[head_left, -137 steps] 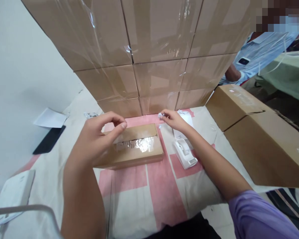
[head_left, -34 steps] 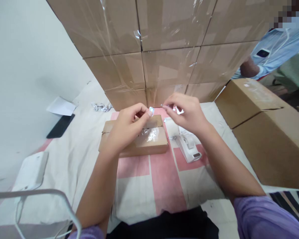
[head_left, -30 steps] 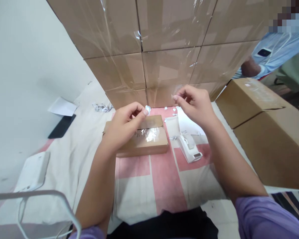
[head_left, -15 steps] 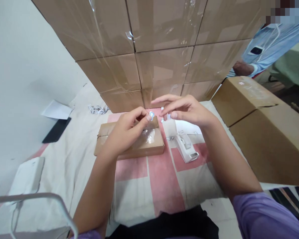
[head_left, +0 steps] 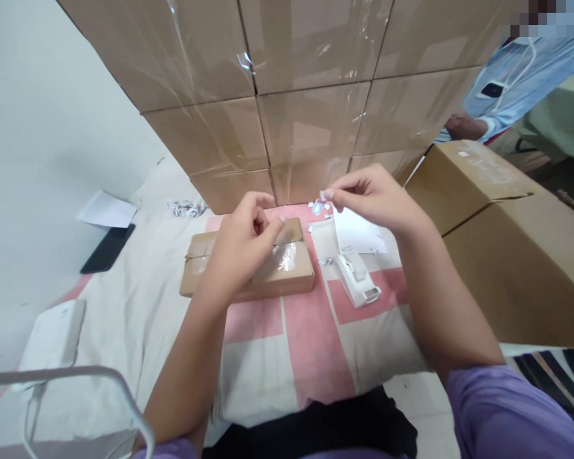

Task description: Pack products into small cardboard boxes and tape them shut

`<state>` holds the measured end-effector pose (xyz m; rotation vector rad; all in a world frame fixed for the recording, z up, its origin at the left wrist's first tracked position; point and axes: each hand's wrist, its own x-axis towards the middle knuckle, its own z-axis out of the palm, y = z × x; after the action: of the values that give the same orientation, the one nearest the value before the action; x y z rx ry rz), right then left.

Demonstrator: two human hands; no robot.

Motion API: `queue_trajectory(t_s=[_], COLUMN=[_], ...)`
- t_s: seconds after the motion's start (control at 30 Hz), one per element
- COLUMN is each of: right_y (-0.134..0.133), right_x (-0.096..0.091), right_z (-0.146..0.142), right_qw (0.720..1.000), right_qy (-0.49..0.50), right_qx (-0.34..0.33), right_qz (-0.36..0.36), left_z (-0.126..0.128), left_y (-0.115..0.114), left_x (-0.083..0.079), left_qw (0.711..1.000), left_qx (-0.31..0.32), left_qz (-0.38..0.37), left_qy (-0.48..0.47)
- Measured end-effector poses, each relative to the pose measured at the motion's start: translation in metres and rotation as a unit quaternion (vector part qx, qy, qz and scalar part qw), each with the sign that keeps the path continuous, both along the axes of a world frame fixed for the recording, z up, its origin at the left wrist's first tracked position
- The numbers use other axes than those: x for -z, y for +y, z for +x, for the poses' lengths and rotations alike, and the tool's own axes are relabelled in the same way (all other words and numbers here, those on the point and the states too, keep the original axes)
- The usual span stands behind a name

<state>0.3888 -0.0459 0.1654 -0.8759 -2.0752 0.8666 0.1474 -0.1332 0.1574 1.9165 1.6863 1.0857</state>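
Observation:
Between thumb and fingertips, my right hand (head_left: 370,196) pinches a small bluish-white label (head_left: 318,206), held above the cloth. My left hand (head_left: 246,239) holds nothing; its thumb and fingers are apart over a flat cardboard box (head_left: 299,275). Clear tape shines on that box's top, and my left hand and forearm cover part of it. Below my right hand, a white tape dispenser (head_left: 356,280) lies beside a white sheet of paper (head_left: 361,231). Several tiny paper scraps are scattered near the label.
Taped cardboard boxes (head_left: 310,121) form a wall in front. A large carton (head_left: 511,255) stands at right, with a co-worker's blue sleeve (head_left: 507,83) behind. At left are a dark flat object (head_left: 109,250), a white device (head_left: 52,335) and a white metal tube (head_left: 119,389).
The small label has passed from my left hand to my right, which has closed in a pinch. My left fingers have come apart.

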Motion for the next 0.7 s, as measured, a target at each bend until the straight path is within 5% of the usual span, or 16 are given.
queue_trajectory(t_s=[0.17, 0.27, 0.37, 0.7], right_y=[0.053, 0.075, 0.083, 0.081], right_x=[0.040, 0.068, 0.086, 0.085], right_z=[0.029, 0.036, 0.035, 0.031], right_qw=[0.960, 0.908, 0.884, 0.859], right_qy=[-0.207, -0.331, -0.378, -0.420], right_qx=[0.154, 0.192, 0.201, 0.238], right_qz=[-0.108, -0.173, -0.186, -0.173], left_z=[-0.003, -0.002, -0.003, -0.004], left_y=[0.008, 0.011, 0.012, 0.011], left_x=[0.008, 0.010, 0.011, 0.011], left_qw=[0.999, 1.000, 1.000, 1.000], left_qx=[-0.024, -0.016, -0.015, -0.004], left_qz=[-0.006, -0.012, -0.011, -0.005], left_qy=[-0.025, -0.017, -0.014, -0.022])
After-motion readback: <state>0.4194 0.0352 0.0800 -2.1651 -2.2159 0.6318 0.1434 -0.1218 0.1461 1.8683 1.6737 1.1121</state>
